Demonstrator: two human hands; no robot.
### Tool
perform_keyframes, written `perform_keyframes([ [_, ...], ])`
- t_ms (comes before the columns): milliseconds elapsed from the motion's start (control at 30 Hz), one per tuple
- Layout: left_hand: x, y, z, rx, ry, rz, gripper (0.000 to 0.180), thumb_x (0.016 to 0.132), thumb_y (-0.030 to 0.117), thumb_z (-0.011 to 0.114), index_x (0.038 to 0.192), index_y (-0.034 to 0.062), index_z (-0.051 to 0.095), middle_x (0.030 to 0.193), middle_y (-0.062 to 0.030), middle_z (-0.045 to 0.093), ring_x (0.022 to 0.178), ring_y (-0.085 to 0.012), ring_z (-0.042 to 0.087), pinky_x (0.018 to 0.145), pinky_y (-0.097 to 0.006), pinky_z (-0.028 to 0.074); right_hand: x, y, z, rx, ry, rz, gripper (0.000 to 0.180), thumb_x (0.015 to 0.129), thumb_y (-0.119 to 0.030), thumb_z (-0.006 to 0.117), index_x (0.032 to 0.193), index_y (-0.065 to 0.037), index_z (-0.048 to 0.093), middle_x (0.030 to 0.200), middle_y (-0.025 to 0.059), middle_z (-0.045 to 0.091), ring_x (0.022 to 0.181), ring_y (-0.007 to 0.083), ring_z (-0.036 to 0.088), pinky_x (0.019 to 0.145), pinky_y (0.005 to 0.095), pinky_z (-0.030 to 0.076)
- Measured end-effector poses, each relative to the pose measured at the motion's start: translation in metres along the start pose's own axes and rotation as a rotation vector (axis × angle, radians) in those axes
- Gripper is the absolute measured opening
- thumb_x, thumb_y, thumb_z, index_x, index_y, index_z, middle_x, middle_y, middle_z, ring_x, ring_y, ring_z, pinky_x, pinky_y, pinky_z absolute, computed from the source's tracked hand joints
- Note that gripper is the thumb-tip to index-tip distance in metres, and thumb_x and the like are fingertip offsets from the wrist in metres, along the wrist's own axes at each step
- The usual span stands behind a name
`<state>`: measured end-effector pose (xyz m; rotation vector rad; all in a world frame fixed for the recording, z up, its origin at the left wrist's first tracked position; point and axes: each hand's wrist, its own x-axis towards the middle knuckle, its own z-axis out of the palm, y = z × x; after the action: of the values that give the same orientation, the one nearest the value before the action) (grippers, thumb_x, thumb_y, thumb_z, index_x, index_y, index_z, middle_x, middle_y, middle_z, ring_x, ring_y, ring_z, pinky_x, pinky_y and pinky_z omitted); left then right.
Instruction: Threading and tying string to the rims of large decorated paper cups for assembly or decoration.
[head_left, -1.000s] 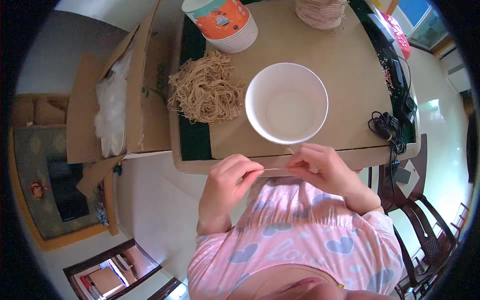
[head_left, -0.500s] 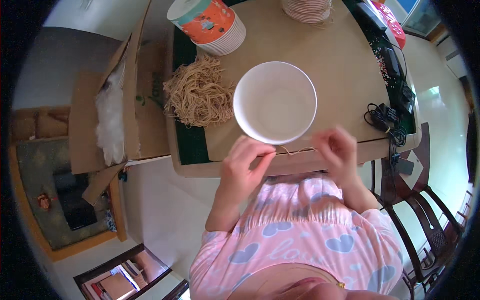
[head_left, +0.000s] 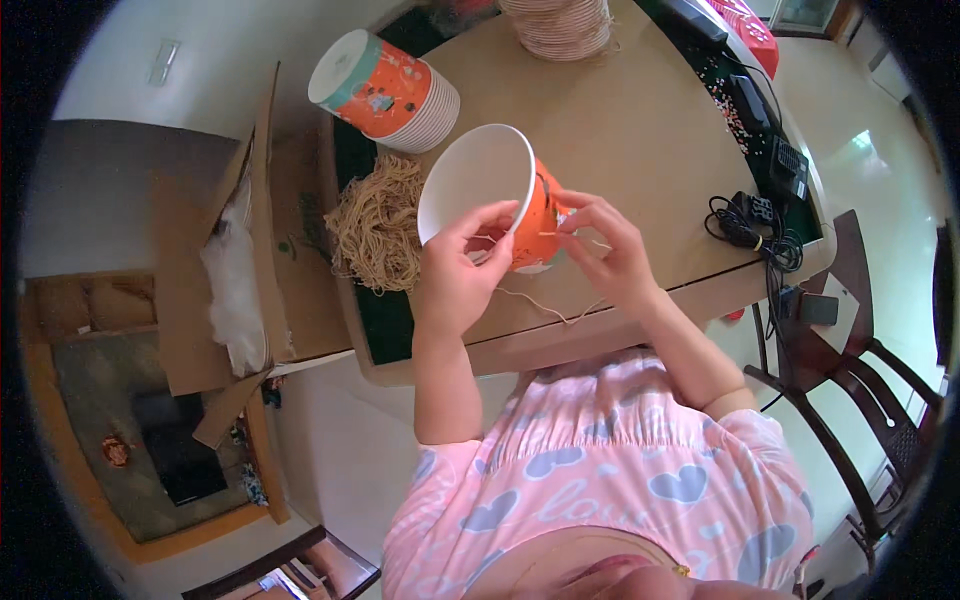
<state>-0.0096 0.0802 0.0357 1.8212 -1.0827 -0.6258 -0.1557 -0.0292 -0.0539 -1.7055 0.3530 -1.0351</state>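
A paper bucket (head_left: 470, 175), white inside and orange printed outside, leans to the left on the table near its front edge. My left hand (head_left: 455, 270) is curled at the near rim, thumb and fingers closed around a bit of thin beige cord; how firmly they also grip the rim is hidden. Against the orange side, my right hand (head_left: 612, 255) pinches a short piece of the cord between thumb and fingertips. A slack length of the cord (head_left: 545, 308) dips below both hands over the table edge. Left of the bucket lies a tangled heap of beige cords (head_left: 375, 225).
Nested paper buckets (head_left: 415, 105) lie tilted at the back left, and another stack (head_left: 560, 30) stands at the back. Black cables (head_left: 745, 225) and adapters sit on the right edge. An open cardboard box (head_left: 290, 260) adjoins the table's left side.
The bucket has tipped left, showing its orange side. Both hands have moved up from the table edge to the bucket's rim and side, bringing the cord with them. The view has shifted slightly.
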Motion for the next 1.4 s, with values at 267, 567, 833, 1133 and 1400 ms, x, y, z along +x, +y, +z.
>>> perform_keyframes([
  [267,0.002,-0.003,-0.005,0.105,-0.087,0.086,0.041,0.076,-0.008,0.055,0.115,0.0032,0.063,0.094,-0.0052,0.058,0.084,-0.0136,0.059,0.073,-0.026,0.053,-0.009,-0.005,0.008,-0.010,-0.014,-0.043,0.015,0.077,0.000,0.069,0.088,-0.003,0.059,0.121,0.0127,0.062,0.104,0.0298,0.060,0.088,0.0380,0.049],
  [567,0.004,-0.008,0.015,0.092,-0.085,0.133,0.029,0.081,0.001,0.065,0.110,0.0036,0.062,0.090,-0.0078,0.068,0.083,-0.0182,0.066,0.077,-0.030,0.051,-0.014,-0.001,0.004,0.000,0.028,0.021,0.013,0.081,0.000,0.068,0.090,-0.001,0.059,0.118,0.0146,0.064,0.104,0.0264,0.063,0.086,0.0349,0.051],
  [833,-0.004,-0.007,0.023,0.229,-0.096,0.111,0.032,0.081,-0.002,0.062,0.113,0.0002,0.062,0.094,-0.0100,0.063,0.080,-0.0182,0.064,0.069,-0.028,0.055,-0.012,-0.002,0.006,0.050,0.112,0.170,0.009,0.085,0.004,0.062,0.092,0.002,0.057,0.112,0.0137,0.066,0.092,0.0138,0.062,0.080,0.0285,0.050],
  [1133,-0.006,-0.006,0.025,0.199,-0.117,0.039,0.034,0.080,-0.005,0.061,0.114,-0.0020,0.063,0.096,-0.0088,0.062,0.083,-0.0151,0.062,0.075,-0.026,0.050,-0.013,-0.002,0.007,0.013,0.097,0.135,0.010,0.084,0.003,0.063,0.092,0.002,0.057,0.109,0.0137,0.066,0.090,0.0150,0.063,0.079,0.0281,0.050],
  [1400,-0.003,-0.010,0.025,0.234,-0.147,0.092,0.034,0.080,-0.002,0.061,0.115,-0.0004,0.062,0.098,-0.0122,0.062,0.083,-0.0203,0.065,0.073,-0.029,0.054,-0.013,0.002,0.009,-0.015,0.114,0.130,0.012,0.083,-0.002,0.066,0.089,-0.002,0.056,0.102,0.0145,0.065,0.091,0.0269,0.066,0.076,0.0345,0.053],
])
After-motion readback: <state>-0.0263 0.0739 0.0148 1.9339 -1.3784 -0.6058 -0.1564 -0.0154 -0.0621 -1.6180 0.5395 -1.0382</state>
